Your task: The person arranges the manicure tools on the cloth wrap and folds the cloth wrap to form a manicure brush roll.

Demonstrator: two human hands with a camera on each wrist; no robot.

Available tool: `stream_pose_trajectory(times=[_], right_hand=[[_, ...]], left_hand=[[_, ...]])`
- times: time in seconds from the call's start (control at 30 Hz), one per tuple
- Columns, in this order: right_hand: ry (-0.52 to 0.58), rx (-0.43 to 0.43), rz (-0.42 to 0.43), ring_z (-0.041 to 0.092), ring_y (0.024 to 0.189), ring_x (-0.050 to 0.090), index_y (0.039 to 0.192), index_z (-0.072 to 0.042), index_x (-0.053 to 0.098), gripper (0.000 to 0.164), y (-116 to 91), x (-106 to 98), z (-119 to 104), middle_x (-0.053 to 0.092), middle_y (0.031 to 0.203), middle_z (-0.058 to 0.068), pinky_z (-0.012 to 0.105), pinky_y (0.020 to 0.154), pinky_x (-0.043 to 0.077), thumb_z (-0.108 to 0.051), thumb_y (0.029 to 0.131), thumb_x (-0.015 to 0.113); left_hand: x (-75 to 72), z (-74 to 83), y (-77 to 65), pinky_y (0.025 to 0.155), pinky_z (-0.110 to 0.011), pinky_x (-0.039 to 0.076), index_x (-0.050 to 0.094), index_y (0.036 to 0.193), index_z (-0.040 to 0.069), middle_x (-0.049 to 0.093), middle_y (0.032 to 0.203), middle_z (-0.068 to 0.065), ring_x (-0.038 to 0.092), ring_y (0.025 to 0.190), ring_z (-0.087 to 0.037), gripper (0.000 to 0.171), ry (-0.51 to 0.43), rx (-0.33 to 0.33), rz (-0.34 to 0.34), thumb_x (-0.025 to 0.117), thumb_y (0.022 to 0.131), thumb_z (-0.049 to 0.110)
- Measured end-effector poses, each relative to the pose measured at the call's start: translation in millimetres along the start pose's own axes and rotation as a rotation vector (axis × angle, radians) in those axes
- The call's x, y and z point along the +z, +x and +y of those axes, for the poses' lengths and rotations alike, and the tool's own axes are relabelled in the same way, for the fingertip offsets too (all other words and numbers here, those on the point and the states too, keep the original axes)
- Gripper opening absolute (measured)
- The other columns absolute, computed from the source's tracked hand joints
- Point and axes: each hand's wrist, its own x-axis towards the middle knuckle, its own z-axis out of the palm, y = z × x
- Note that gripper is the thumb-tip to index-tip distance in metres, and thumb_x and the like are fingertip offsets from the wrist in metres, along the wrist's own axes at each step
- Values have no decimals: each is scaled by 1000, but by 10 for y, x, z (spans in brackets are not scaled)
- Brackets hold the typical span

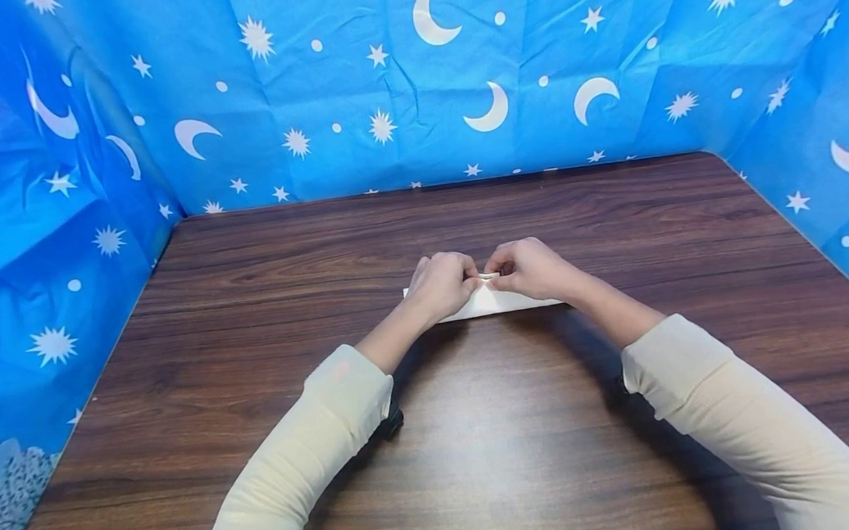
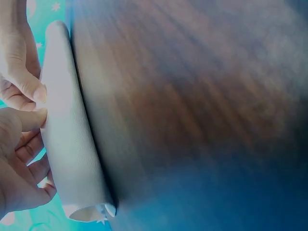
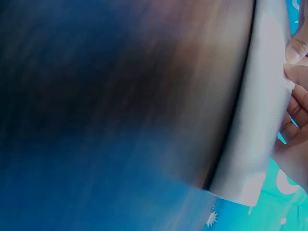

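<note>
A white folded sheet, long and narrow, lies across the table in front of me. I cannot tell whether it is cloth or paper. In the left wrist view the sheet curves over like a flattened roll, with an open end at the bottom. My left hand pinches its far edge near the middle between thumb and fingers. Close beside it, my right hand pinches the same edge. The two thumbs nearly meet in the right wrist view, where the sheet reaches down to a straight end.
The dark wood-grain table extends around the sheet on all sides. A blue curtain with white moons and stars hangs behind the table's far edge and along both sides. Both forearms wear cream sleeves.
</note>
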Motion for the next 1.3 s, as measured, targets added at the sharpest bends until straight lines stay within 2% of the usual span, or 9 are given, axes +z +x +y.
stream_pose_trajectory(times=[0.27,0.57,0.83,1.03,1.13,1.3], right_hand=[[4,-8,9,13,63,49,86,-5,70,7,-2,6,-32,61,79,1,30,59,40,-4,80,66],[37,74,-15,15,67,51,92,-5,71,10,-41,-3,-53,64,85,2,31,60,41,-9,83,67],[48,64,22,16,73,55,99,-5,71,15,-223,-88,-29,66,91,6,32,64,43,-9,88,61],[-16,-14,25,18,79,59,92,-5,72,11,-329,-142,28,67,90,5,33,66,45,-4,84,65],[-55,-76,20,20,84,61,92,-4,73,12,-362,-133,46,66,92,6,35,70,47,-2,82,67],[-159,-152,21,22,85,61,95,-3,72,15,-385,-119,35,64,94,7,37,72,49,-2,80,68]], left_hand=[[-8,5,-5,83,-36,37,68,80,17,62,72,11,53,67,-7,10,-5,-11,-8,63,88,20],[-11,-18,-28,84,-36,36,69,83,18,62,73,13,53,67,-6,10,-22,-21,-31,63,88,24],[-38,-38,-77,72,-30,37,68,83,18,61,72,11,52,65,-7,18,-21,-5,-44,57,92,30],[-44,-45,-93,75,-32,36,66,80,19,59,70,11,52,66,-8,17,-9,-51,-77,60,90,32],[-36,-47,-83,76,-33,36,65,79,19,59,71,11,52,67,-8,17,1,-60,-90,60,89,32],[-35,-43,-67,75,-33,34,63,81,19,58,74,10,50,68,-10,16,7,-73,-111,59,90,32]])
